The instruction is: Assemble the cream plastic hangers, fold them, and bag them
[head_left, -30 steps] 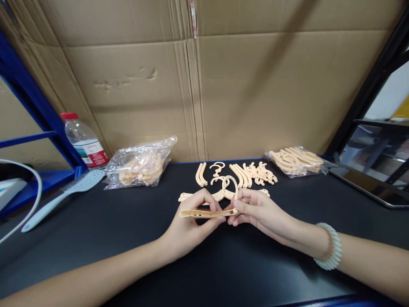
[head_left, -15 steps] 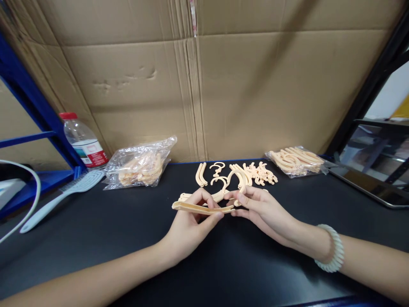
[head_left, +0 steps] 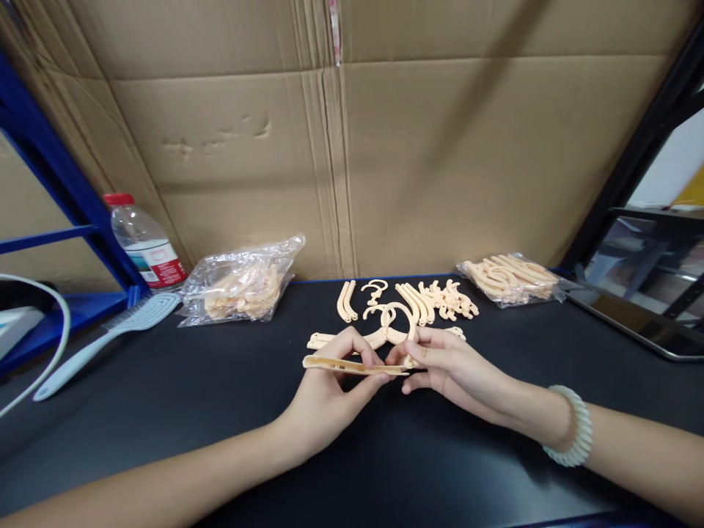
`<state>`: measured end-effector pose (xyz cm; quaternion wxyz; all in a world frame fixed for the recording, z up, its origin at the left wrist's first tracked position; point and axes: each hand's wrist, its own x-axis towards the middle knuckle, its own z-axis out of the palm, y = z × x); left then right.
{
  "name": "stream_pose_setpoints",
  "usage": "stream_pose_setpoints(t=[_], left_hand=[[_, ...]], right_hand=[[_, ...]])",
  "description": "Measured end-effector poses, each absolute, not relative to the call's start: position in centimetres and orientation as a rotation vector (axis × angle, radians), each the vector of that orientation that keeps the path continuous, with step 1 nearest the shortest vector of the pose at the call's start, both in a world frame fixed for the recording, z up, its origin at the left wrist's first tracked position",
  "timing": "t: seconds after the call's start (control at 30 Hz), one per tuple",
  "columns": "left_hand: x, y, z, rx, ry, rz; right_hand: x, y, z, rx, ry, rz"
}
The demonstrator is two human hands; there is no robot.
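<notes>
My left hand (head_left: 335,392) is closed on a cream plastic hanger arm (head_left: 330,364), held level with its channelled side toward me. A cream hanger hook (head_left: 413,323) stands upright between the fingers of my right hand (head_left: 451,367), its lower end touching or very near the right tip of the arm. Behind my hands lies a hanger (head_left: 377,339) with its hook, partly covered by my fingers. Further back are two loose hanger arms (head_left: 347,301), a couple of hooks (head_left: 375,288), more arms (head_left: 415,302) and a pile of small hooks (head_left: 451,299).
Clear bags of cream hanger parts lie at the left (head_left: 242,290) and right (head_left: 509,277). A hairbrush (head_left: 110,341), a red-capped bottle (head_left: 146,242) and a white cable (head_left: 63,323) are at the left. A tablet-like slab (head_left: 638,319) lies right. Cardboard (head_left: 220,147) walls the back.
The hook in my right hand has moved left and down and turned more upright, its base coming to the arm's tip. My left hand has shifted the arm slightly right and down.
</notes>
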<state>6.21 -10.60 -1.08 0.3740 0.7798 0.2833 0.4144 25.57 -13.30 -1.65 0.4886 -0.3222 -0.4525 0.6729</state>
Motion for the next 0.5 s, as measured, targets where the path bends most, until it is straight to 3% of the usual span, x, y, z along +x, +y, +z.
stream_pose_setpoints(t=[0.5], left_hand=[[6.16,-10.46,-1.28,2.081,0.702,1.067]], right_hand=[[25.44,-13.34,-1.59,-0.796,-1.134,1.629]])
